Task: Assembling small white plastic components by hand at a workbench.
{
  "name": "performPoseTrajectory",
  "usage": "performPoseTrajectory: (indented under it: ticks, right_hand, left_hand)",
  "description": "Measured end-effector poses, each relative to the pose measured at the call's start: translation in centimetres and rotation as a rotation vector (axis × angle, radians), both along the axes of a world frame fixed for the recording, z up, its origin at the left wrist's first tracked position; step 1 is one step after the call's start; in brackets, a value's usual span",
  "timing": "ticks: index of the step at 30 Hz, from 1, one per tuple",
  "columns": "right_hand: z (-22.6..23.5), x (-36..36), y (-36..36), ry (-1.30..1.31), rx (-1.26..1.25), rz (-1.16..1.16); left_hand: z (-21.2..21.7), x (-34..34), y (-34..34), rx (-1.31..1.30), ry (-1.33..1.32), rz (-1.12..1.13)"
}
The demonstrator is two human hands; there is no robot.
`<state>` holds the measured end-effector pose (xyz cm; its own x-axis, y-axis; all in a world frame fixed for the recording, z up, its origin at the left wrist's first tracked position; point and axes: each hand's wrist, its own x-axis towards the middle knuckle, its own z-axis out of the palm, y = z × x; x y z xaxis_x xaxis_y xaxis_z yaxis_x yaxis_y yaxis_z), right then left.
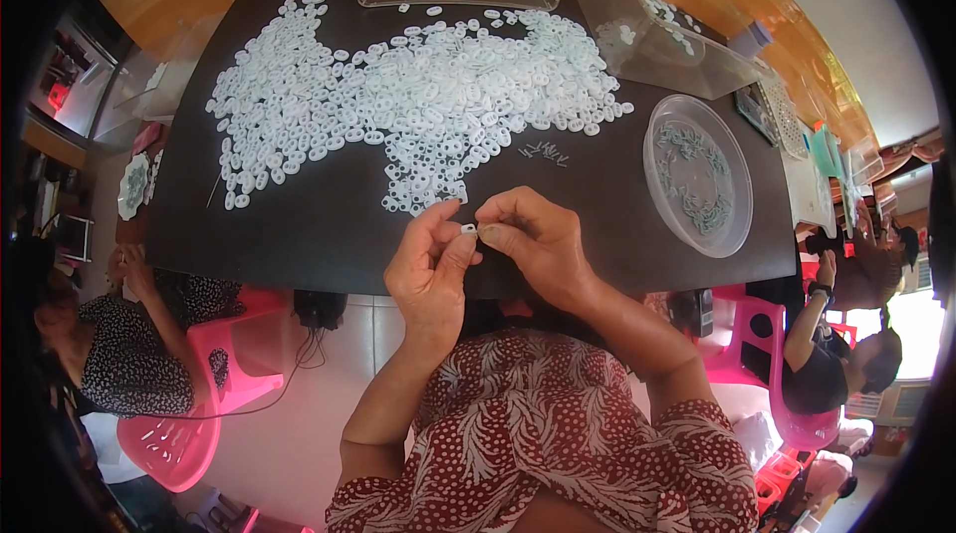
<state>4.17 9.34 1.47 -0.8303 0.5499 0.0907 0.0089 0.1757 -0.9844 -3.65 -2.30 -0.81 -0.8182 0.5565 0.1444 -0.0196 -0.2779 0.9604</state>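
Observation:
My left hand (430, 272) pinches a small white plastic piece with a hole (468, 228) between thumb and fingers, just past the table's near edge. Against its right side, my right hand (538, 240) is closed in a pinch; whatever its fingertips hold is too small to make out. Beyond my hands spreads a big heap of white oval plastic pieces (329, 125), with smaller white pieces (423, 174) at its near end. Right of these lies a little cluster of grey metal pins (544, 152).
A round clear tray (735, 224) with many grey pins stands on the dark table (597, 204) at right. Clear plastic bins (458, 1) line the back. People sit at both sides, one on a pink chair (239, 334) at left. A cable crosses the floor.

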Motion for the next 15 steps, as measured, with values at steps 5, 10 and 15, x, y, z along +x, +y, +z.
performPoseTrajectory:
  ticks: [5, 10, 15]
  right_hand:
    - [-0.17, 0.03, 0.16, -0.003, 0.027, 0.015]
    - [-0.07, -0.14, 0.06, -0.022, 0.219, -0.013]
    - [-0.45, -0.27, -0.2, -0.015, 0.329, 0.002]
  left_hand:
    - [-0.19, -0.01, -0.09, -0.011, 0.032, 0.009]
    - [-0.38, 0.05, 0.12, -0.043, 0.096, 0.016]
    - [-0.26, 0.1, 0.26, -0.093, 0.284, 0.073]
